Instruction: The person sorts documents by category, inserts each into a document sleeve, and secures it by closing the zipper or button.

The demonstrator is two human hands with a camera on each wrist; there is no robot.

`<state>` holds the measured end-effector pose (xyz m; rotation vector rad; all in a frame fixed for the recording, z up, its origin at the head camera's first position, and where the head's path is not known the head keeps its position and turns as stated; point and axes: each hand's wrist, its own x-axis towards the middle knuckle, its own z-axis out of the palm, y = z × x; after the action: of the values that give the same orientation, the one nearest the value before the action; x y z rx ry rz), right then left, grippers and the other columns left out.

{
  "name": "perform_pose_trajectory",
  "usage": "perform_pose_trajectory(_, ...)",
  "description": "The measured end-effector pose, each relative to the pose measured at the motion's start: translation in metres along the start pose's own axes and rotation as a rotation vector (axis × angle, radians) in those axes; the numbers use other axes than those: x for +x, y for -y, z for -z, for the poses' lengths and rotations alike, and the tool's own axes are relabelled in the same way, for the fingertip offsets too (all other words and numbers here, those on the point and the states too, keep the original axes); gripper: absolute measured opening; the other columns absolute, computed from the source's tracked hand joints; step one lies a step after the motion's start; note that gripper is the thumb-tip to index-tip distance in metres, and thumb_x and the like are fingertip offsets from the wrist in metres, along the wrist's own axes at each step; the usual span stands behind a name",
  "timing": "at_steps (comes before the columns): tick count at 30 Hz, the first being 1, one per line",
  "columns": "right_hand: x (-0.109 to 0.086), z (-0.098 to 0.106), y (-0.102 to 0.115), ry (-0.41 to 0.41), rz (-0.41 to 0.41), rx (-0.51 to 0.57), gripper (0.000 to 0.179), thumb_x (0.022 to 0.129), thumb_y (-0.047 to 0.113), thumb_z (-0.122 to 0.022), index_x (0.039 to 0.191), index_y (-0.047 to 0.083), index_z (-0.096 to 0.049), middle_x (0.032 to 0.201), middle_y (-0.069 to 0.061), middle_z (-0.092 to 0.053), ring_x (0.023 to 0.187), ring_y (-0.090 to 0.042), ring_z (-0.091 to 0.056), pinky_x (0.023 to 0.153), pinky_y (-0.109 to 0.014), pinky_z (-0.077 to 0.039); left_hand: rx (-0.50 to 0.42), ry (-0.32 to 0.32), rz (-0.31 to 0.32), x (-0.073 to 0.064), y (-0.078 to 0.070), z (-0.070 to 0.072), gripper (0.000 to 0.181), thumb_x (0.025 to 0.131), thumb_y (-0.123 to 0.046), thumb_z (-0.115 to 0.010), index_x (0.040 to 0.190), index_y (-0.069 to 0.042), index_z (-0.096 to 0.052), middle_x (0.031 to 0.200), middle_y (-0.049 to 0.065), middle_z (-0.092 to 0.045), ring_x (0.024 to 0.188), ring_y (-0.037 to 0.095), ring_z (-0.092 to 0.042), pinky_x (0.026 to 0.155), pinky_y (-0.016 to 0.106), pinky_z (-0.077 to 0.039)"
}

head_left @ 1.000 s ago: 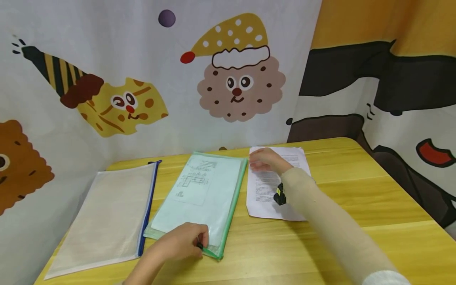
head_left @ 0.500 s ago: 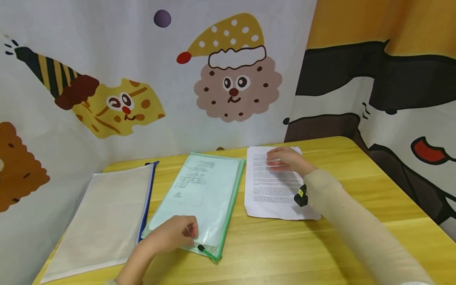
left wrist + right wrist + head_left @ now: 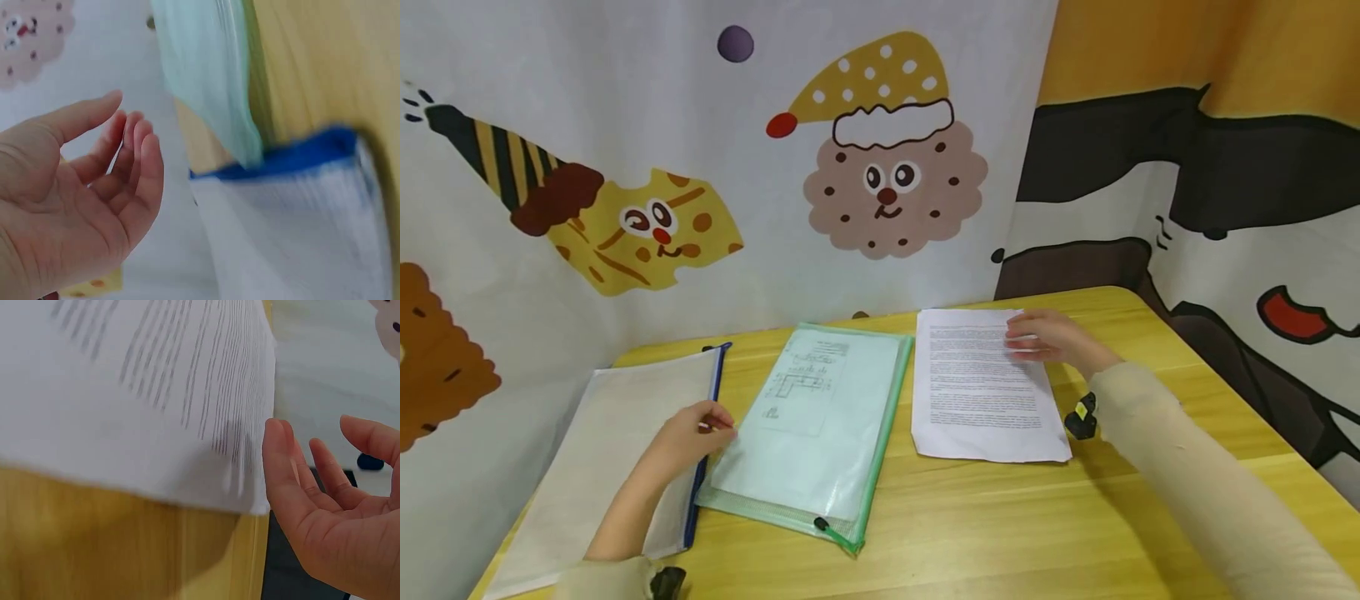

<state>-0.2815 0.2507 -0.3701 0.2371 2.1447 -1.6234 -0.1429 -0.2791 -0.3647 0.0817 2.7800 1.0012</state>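
Observation:
My left hand (image 3: 688,437) is over the gap between two zip folders, its fingers loosely bent with nothing in them, as the left wrist view also shows. To its right lies a green-edged zip folder (image 3: 827,458) with a printed drawing showing through it; its black zip pull sits at the near corner. Under and left of the hand lies a whitish zip folder (image 3: 602,450) with a blue zip edge. My right hand (image 3: 1052,337) is at the upper right edge of a stack of printed paper (image 3: 981,392), fingers relaxed and holding nothing.
All three items lie on a yellow wood-grain table (image 3: 1150,467). A white curtain (image 3: 775,275) with cartoon figures hangs along its back and left side, and another printed cloth (image 3: 1187,200) is at the right.
My left hand has left the green folder's zip pull and moved up and left. My right hand has moved right across the paper to its right edge, uncovering the text.

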Motion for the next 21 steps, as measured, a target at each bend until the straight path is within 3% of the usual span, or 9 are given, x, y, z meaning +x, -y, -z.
perform_pose_trajectory(5, 0.000, 0.018, -0.012, -0.014, -0.001, -0.017, 0.067, 0.098, 0.028, -0.063, 0.150, -0.003, -0.035, 0.122, -0.010, -0.064, 0.102, -0.018, -0.067, 0.098, -0.035, -0.057, 0.042, -0.049, 0.149, 0.006, 0.024, 0.014, 0.038, 0.096, -0.021, -0.064, 0.116, 0.009, -0.053, 0.116, 0.029, -0.060, 0.104, 0.040, -0.060, 0.083, 0.045, -0.055)
perform_pose_trajectory(9, 0.011, 0.033, -0.025, -0.037, -0.018, -0.018, 0.062, 0.094, 0.026, -0.067, 0.144, -0.003, -0.042, 0.101, -0.003, -0.069, 0.086, -0.015, -0.070, 0.083, -0.030, -0.062, 0.116, -0.002, 0.271, 0.009, 0.037, 0.014, 0.055, 0.091, -0.029, -0.068, 0.118, 0.013, -0.047, 0.114, 0.034, -0.051, 0.101, 0.042, -0.052, 0.087, 0.052, -0.049)
perform_pose_trajectory(12, 0.013, 0.038, -0.032, -0.040, -0.028, -0.024, 0.059, 0.094, 0.022, -0.068, 0.141, -0.005, -0.045, 0.097, -0.004, -0.067, 0.081, -0.015, -0.068, 0.078, -0.028, -0.062, 0.161, 0.027, 0.329, 0.009, 0.042, 0.011, 0.062, 0.087, -0.032, -0.073, 0.117, 0.013, -0.045, 0.110, 0.033, -0.045, 0.099, 0.044, -0.046, 0.085, 0.053, -0.046)
perform_pose_trajectory(17, 0.002, 0.035, -0.032, -0.059, -0.066, -0.141, 0.055, 0.098, 0.022, -0.062, 0.138, -0.010, -0.041, 0.097, -0.008, -0.063, 0.079, -0.015, -0.065, 0.078, -0.028, -0.062, 0.159, 0.053, 0.339, 0.009, 0.046, 0.012, 0.059, 0.086, -0.029, -0.072, 0.115, 0.013, -0.043, 0.110, 0.034, -0.040, 0.101, 0.046, -0.043, 0.087, 0.055, -0.045)
perform_pose_trajectory(19, -0.005, 0.032, -0.030, -0.060, -0.080, -0.252, 0.050, 0.098, 0.026, -0.061, 0.128, -0.011, -0.046, 0.092, -0.008, -0.061, 0.077, -0.013, -0.064, 0.076, -0.027, -0.062, 0.145, 0.066, 0.326, 0.009, 0.047, 0.015, 0.053, 0.087, -0.027, -0.071, 0.112, 0.013, -0.044, 0.107, 0.031, -0.045, 0.098, 0.041, -0.047, 0.085, 0.050, -0.048)
perform_pose_trajectory(21, -0.007, 0.031, -0.030, -0.065, -0.090, -0.378, 0.043, 0.095, 0.030, -0.066, 0.109, -0.008, -0.053, 0.082, -0.006, -0.060, 0.069, -0.013, -0.062, 0.069, -0.025, -0.061, 0.117, 0.079, 0.310, 0.009, 0.049, 0.017, 0.045, 0.089, -0.023, -0.069, 0.108, 0.012, -0.047, 0.100, 0.026, -0.051, 0.091, 0.034, -0.052, 0.079, 0.042, -0.051)
